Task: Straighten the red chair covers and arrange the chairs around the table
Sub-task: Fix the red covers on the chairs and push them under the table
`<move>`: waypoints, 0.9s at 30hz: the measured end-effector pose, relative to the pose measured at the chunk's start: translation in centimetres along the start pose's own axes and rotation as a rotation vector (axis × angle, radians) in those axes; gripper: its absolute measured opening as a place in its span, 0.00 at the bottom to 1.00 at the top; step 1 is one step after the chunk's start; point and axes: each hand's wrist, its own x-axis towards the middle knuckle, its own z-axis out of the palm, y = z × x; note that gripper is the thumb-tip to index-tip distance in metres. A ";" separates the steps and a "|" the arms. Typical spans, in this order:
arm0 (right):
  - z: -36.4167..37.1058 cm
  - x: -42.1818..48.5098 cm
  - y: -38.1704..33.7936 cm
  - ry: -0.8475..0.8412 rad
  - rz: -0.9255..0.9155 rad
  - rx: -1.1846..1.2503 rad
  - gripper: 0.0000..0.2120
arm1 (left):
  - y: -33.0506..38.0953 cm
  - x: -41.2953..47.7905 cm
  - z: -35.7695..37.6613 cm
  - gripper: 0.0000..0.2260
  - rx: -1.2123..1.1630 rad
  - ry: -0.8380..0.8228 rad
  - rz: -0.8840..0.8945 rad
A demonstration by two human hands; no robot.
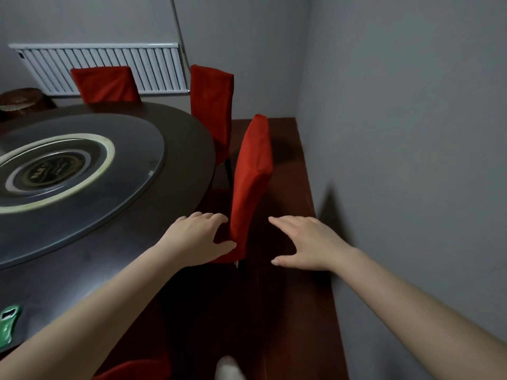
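Observation:
A chair with a red cover (253, 174) stands side-on beside the round dark table (192, 160). My left hand (197, 238) is at the lower edge of its backrest cover, thumb against the fabric and fingers reaching round the table side. My right hand (304, 244) hovers just right of the backrest, fingers spread and straight, touching nothing. Two more red-covered chairs stand further round the table, one at the back (105, 85) and one at the back right (212, 105). Part of another red cover (137, 368) shows at the bottom edge.
A glass turntable (82, 165) covers the table's middle. A green packet (8, 325) lies at the table's near left edge. A white radiator (98, 67) hangs on the back wall. The grey wall (411, 160) runs close on the right, leaving a narrow strip of dark red floor (296, 311).

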 end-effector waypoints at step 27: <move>-5.6 21.9 24.9 0.014 0.220 0.056 0.41 | -2.6 39.0 -3.3 0.33 0.036 -0.024 0.147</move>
